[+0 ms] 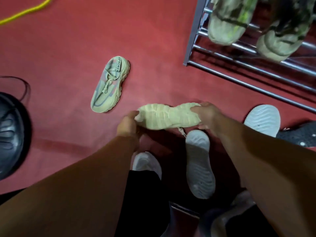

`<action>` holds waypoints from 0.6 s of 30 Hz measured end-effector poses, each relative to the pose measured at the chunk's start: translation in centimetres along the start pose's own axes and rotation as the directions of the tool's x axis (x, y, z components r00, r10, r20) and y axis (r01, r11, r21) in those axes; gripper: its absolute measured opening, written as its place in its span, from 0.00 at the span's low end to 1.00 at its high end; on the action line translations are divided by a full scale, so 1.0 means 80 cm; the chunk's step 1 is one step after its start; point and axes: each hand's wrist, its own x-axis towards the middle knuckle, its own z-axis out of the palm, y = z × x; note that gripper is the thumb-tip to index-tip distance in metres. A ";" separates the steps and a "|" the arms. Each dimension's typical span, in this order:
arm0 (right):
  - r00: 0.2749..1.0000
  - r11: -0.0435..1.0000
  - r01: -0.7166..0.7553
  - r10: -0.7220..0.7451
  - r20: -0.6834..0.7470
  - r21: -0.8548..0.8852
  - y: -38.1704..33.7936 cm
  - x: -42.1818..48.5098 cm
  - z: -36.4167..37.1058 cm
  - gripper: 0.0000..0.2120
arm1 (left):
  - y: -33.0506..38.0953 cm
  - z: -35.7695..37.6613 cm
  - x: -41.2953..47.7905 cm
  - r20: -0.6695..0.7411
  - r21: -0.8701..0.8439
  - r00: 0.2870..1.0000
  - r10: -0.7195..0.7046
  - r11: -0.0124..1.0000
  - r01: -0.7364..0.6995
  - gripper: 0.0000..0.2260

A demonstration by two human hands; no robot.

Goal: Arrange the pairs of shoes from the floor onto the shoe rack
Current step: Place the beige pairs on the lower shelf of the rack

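A pale green sneaker (pixel 168 116) is held sole-up above the red floor, its lace dangling below. My left hand (pixel 128 124) grips one end and my right hand (pixel 207 115) grips the other. Its mate, a second pale green sneaker (pixel 109 84), lies upright on the floor to the upper left, apart from both hands. The metal shoe rack (pixel 248 72) stands at the upper right with a pair of green camouflage sneakers (pixel 227 23) on its bars.
White slides lie near my feet: one (pixel 200 163) below the held sneaker, one (pixel 263 119) at the right, another (pixel 147 163) partly under my arm. A dark round fan base (pixel 10 134) sits at the left edge. A yellow cable (pixel 25 11) crosses the top left.
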 end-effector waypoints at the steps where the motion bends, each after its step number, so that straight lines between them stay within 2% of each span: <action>1: 0.999 1.000 -0.028 0.028 -0.020 -0.008 -0.005 0.002 0.002 0.13 | 0.015 0.000 0.001 0.066 -0.133 0.997 0.037 0.991 -0.028 0.06; 3: 0.994 0.993 -0.100 0.096 -0.054 -0.065 -0.008 0.004 0.007 0.24 | 0.050 -0.003 0.006 0.168 -0.344 0.980 0.103 0.938 -0.039 0.05; 5: 0.990 0.987 -0.066 0.047 -0.129 -0.147 -0.005 0.010 0.013 0.33 | 0.082 -0.011 0.016 0.153 -0.371 0.977 0.151 0.925 -0.085 0.06; 7: 0.968 0.962 0.110 -0.161 -0.194 -0.251 -0.002 0.005 0.023 0.30 | 0.100 -0.030 0.033 -0.021 -0.236 0.992 0.123 0.964 -0.124 0.06; 8: 0.950 0.952 0.175 -0.230 -0.211 -0.251 0.000 0.002 0.027 0.29 | 0.103 -0.044 0.044 -0.132 -0.145 0.986 0.103 0.982 -0.122 0.05; 10: 0.943 0.953 0.206 -0.254 -0.213 -0.223 0.006 0.005 0.040 0.31 | 0.101 -0.073 0.060 -0.252 -0.067 0.967 0.048 0.995 -0.067 0.04; 11: 0.947 0.951 0.206 -0.254 -0.199 -0.232 0.009 0.008 0.047 0.33 | 0.096 -0.084 0.068 -0.260 -0.080 0.965 0.017 0.996 -0.040 0.06; 13: 0.947 0.941 0.239 -0.280 -0.155 -0.240 0.022 0.024 0.056 0.31 | 0.086 -0.096 0.079 -0.237 -0.130 0.971 -0.040 0.991 0.009 0.10; 15: 0.953 0.946 0.243 -0.274 -0.127 -0.216 0.030 0.036 0.065 0.29 | 0.083 -0.095 0.085 -0.199 -0.199 0.978 -0.064 0.980 0.024 0.07; 18: 0.967 0.957 0.204 -0.230 -0.110 -0.208 0.036 0.047 0.076 0.33 | 0.094 -0.093 0.098 -0.229 -0.255 0.969 -0.087 0.967 0.026 0.10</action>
